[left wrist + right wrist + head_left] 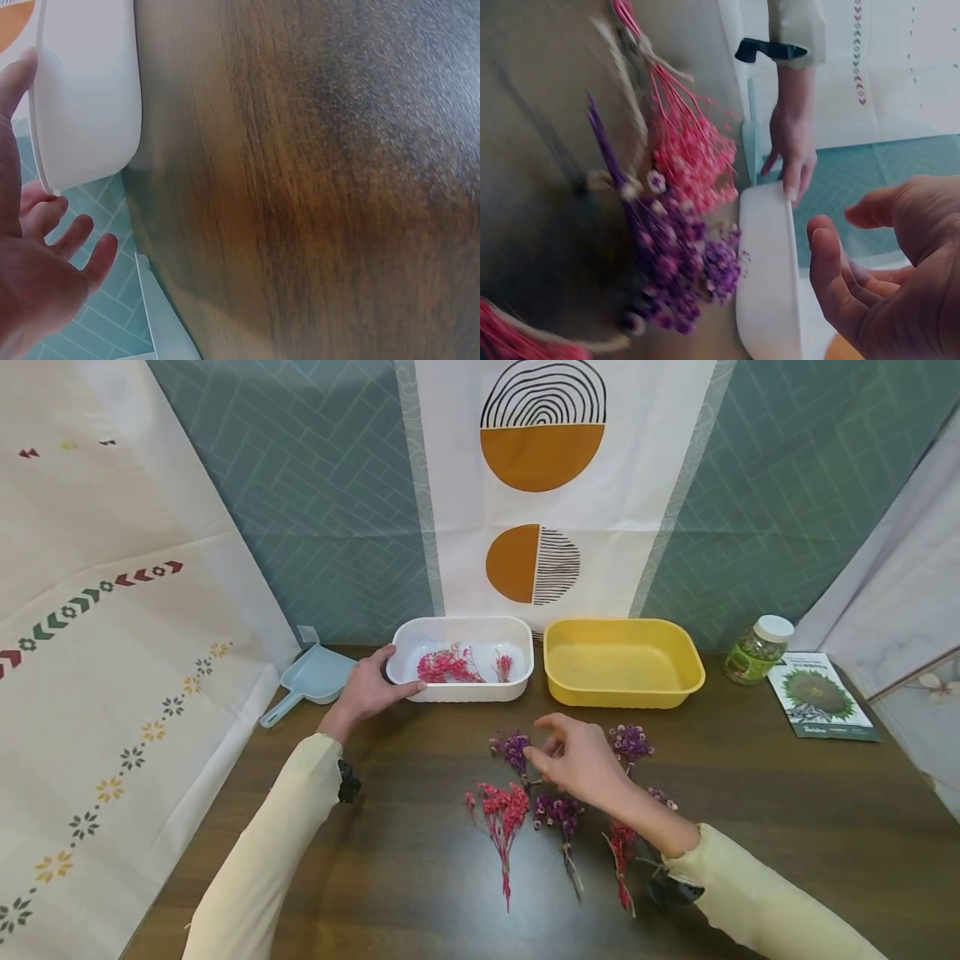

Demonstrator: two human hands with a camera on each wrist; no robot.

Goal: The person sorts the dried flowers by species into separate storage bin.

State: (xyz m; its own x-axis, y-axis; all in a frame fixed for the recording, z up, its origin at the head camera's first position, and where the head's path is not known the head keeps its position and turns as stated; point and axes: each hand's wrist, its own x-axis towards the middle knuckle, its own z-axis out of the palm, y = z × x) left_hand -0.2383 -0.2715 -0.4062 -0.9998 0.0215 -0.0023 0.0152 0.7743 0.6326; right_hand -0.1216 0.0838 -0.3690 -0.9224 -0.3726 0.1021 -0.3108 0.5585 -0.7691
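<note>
My left hand (366, 687) grips the left end of a white plastic tub (480, 693), the thumb on its front rim and the fingers at its corner. Inside the tub lie pink dried flowers (448, 667). My right hand (583, 762) hovers over the table with loosely bent fingers and nothing between them. Close to its fingertips is a bunch of purple dried flowers (512, 748). Nearer the front lie a pink bunch (505, 814), a tied purple bunch (562, 820) and another pink bunch (621, 847). More purple flowers (632, 742) show behind the right hand, partly hidden by it.
A yellow tub (622, 697) stands right of the white one. Farther right are a lidded jar (756, 652) and a printed seed packet (819, 697). A light blue dustpan (318, 675) lies beside the left hand. Cloth hangings (337, 485) border the table's back and sides.
</note>
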